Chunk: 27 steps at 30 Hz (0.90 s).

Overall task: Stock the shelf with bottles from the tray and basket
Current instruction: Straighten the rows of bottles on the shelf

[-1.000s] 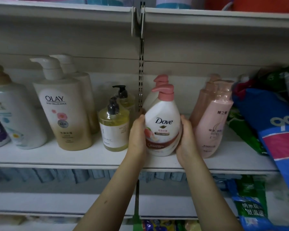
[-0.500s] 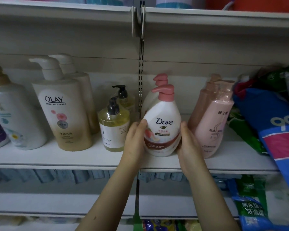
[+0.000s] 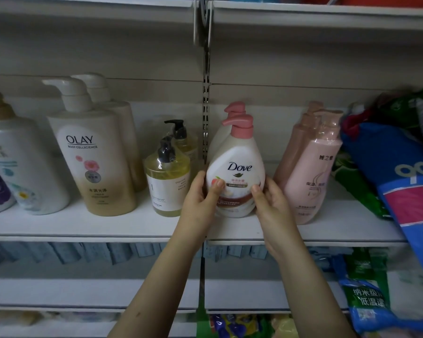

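White plastic Dove bottle with pink pump (image 3: 236, 176) stands upright on the white shelf (image 3: 83, 225), directly in front of a second bottle of the same kind. Left hand (image 3: 200, 198) and right hand (image 3: 272, 203) clasp its lower sides, each grip curled round it, thumbs on the label. Clear amber pump bottle (image 3: 166, 186) just beside at left; pale pink pump bottle (image 3: 313, 176) near at right.

Blue-and-pink bag (image 3: 405, 191) leans at far rt over green packs (image 3: 354, 189), blue tags (image 3: 83, 252) in a row lower down, green-blue packet (image 3: 366, 301) bottom rt, poss. detergent.
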Tool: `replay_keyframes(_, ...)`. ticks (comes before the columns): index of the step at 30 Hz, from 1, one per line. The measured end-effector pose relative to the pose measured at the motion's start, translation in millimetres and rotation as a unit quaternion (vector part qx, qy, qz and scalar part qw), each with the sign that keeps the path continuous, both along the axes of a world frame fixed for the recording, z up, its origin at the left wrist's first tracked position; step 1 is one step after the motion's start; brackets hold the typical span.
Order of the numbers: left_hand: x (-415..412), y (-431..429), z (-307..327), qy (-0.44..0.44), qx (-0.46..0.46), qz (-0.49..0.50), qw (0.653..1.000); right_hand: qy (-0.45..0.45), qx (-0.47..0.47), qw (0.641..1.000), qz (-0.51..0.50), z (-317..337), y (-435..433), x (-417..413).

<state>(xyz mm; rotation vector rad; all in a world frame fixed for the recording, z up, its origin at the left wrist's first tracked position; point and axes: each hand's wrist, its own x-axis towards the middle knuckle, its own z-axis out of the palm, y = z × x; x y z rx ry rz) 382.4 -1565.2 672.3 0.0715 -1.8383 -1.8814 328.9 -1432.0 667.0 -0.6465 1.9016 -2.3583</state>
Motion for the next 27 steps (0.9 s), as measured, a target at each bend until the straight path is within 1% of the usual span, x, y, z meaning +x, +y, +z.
replay_keyframes(7, -3.1, 2.7, -2.3, -0.008, 0.010, 0.028, 1.000, 0.016, 0.010, 1.000, -0.002, -4.7, -3.7, -5.1)
replay_keyframes(13, 2.1, 3.3, -1.6, -0.037, -0.002, 0.032, 0.999, 0.002, 0.031, 0.999, -0.028, -2.6, -6.0, 2.0)
replay_keyframes(16, 6.5, 4.4, 1.2, -0.047, -0.002, 0.029, 0.998, -0.023, 0.031, 0.998, -0.039, 4.0, -6.6, 8.0)
replay_keyframes(21, 21.1, 0.4, 13.5, -0.083, -0.016, 0.009, 0.996, -0.087, 0.023, 0.989, -0.120, 0.2, -2.1, 22.3)
replay_keyframes(23, 33.6, 0.8, 17.7, -0.092, -0.003, -0.010, 0.996, -0.108, 0.022, 0.985, -0.134, -2.4, 3.2, 34.7)
replay_keyframes(25, 49.6, 5.8, 19.7, -0.098, 0.013, -0.022, 0.995, -0.128, 0.004, 0.982, -0.142, -4.6, 9.7, 49.6)
replay_keyframes(27, 62.8, 12.4, 18.3, -0.106, 0.004, -0.009, 0.994, -0.132, -0.010, 0.979, -0.155, -4.8, 17.4, 65.5)
